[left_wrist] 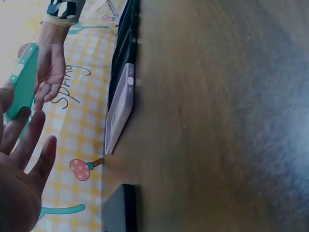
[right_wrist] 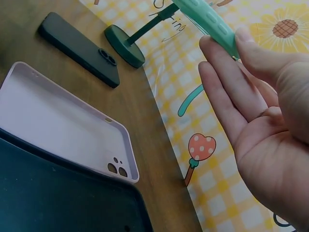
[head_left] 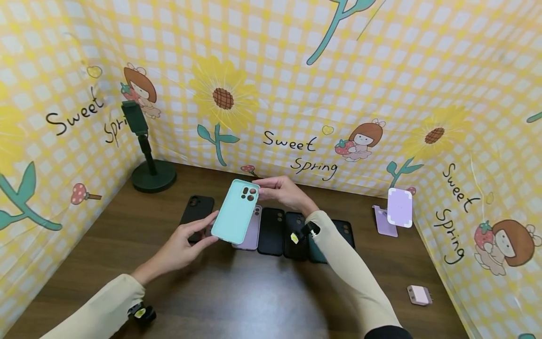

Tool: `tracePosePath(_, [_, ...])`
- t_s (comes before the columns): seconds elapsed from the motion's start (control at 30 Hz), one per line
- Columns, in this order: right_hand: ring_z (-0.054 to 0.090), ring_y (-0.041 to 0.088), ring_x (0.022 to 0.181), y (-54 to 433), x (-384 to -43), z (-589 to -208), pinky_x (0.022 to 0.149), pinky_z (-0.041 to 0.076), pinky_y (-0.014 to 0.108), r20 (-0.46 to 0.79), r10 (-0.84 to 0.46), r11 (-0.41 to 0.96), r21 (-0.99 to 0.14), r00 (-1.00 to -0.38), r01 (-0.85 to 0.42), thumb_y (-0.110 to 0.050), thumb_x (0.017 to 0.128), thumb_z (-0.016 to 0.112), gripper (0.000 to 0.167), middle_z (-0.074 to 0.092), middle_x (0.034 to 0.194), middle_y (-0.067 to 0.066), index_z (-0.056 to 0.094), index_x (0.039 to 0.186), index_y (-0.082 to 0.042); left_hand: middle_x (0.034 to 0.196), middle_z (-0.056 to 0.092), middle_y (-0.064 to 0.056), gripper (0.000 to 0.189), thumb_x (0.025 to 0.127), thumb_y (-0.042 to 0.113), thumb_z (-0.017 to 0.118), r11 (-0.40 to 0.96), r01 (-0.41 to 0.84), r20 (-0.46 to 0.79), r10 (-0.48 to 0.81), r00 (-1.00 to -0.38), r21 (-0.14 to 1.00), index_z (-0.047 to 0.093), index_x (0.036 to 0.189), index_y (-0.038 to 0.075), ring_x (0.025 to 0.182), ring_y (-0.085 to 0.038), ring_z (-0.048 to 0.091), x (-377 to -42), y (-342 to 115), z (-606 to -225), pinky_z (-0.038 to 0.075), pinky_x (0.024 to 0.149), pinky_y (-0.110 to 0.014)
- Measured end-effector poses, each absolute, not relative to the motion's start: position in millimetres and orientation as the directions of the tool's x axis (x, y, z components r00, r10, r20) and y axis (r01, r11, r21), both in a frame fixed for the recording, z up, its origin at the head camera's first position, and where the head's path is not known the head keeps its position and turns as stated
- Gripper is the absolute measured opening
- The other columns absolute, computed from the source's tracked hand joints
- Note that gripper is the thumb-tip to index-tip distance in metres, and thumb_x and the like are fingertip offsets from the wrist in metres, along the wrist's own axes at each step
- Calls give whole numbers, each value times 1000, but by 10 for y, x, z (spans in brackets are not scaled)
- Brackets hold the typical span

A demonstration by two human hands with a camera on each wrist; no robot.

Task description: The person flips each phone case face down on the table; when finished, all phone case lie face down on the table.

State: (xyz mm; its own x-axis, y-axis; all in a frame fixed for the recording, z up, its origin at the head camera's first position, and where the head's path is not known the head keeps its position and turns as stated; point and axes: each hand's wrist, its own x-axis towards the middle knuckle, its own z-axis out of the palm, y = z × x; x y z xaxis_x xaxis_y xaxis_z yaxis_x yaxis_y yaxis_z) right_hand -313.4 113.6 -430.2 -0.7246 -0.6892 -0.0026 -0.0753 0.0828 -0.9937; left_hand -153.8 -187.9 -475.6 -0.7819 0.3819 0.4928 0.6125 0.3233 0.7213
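Note:
A mint-green phone case (head_left: 234, 217) with camera cutouts is held tilted above the table, its hollow inside facing the head camera. My left hand (head_left: 182, 245) pinches its lower left edge between thumb and fingers. At the upper right corner, my right hand (head_left: 285, 192) grips it with thumb and fingertips. In the right wrist view, the thumb presses on the edge of the mint case (right_wrist: 212, 21). Beneath lies a lilac phone case (head_left: 251, 235), partly hidden by the held one. To its left is a black phone case (head_left: 200, 207), partly behind my left hand.
Right of the lilac case, a row continues with black cases (head_left: 271, 231) and a dark teal one (head_left: 316, 252), partly under my right forearm. A dark green stand (head_left: 153, 176) rises at back left. On the right are a lilac phone stand (head_left: 400, 208) and a charger plug (head_left: 419, 295).

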Motion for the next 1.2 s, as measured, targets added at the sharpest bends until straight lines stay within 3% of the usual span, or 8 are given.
tracePosePath(0.37, [75, 16, 103, 1120, -3147, -4296, 107, 41, 69, -3, -682, 100, -991, -731, -89, -3, 102, 61, 37, 68, 130, 27, 62, 138, 4, 122, 70, -9, 70, 95, 4, 72, 315, 582, 413, 463, -784, 750, 40, 157, 4, 92, -4, 62, -1598, -1876, -4643, 53, 69, -23])
tracePosePath(0.57, [75, 15, 105, 1133, -3138, -4297, 106, 42, 67, -14, -685, 115, -989, -729, -89, -3, 102, 60, 37, 67, 130, 27, 61, 139, 4, 129, 66, -13, 74, 93, 8, 75, 317, 541, 360, 480, -800, 779, 40, 158, 6, 92, -10, 63, -1620, -1870, -4621, 55, 68, -24])
tracePosePath(0.8, [75, 14, 105, 1136, -3113, -4314, 108, 38, 70, -27, -693, 75, -997, -720, -35, 0, 102, 58, 38, 64, 133, 31, 59, 140, 7, 144, 60, -15, 58, 99, 8, 68, 345, 567, 365, 500, -785, 748, 49, 153, 8, 92, -4, 58, -1603, -1876, -4662, 52, 72, -23])
tracePosePath(1.2, [73, 16, 110, 1128, -3105, -4333, 108, 42, 65, -7, -714, 66, -996, -700, -57, 0, 103, 57, 41, 61, 137, 30, 55, 144, 5, 130, 68, -14, 65, 87, 6, 81, 323, 584, 433, 433, -791, 745, 56, 147, 7, 84, -7, 59, -1615, -1891, -4687, 54, 70, -24])
